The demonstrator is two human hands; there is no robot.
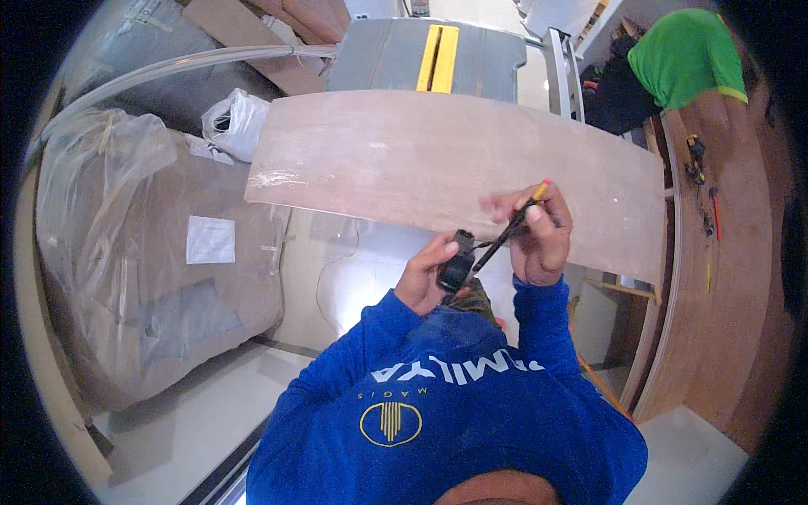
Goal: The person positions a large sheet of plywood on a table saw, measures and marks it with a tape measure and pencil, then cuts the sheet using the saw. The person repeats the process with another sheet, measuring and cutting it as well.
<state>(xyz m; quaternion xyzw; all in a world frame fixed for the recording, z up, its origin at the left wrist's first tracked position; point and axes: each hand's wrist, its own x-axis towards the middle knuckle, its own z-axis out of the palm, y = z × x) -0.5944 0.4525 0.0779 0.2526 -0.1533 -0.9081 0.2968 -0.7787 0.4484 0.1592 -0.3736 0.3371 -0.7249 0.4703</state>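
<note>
My left hand [425,273] is closed on a small dark, boxy object [456,265], held above the gap in front of a long pale plywood board [379,151]. My right hand [545,236] grips a slim black pencil-like stick [511,231] with a yellow, red-tipped upper end, slanting down toward the dark object. A short dark piece seems to link the two; what it is I cannot make out. The right hand's fingertips are partly blurred over the board.
Behind the board stands a grey surface [370,59] with a yellow slotted strip. Plastic-wrapped bulky items [126,286] fill the left. At right, a wooden bench [715,295] carries hand tools [695,147]; a person in green [686,59] bends beside it.
</note>
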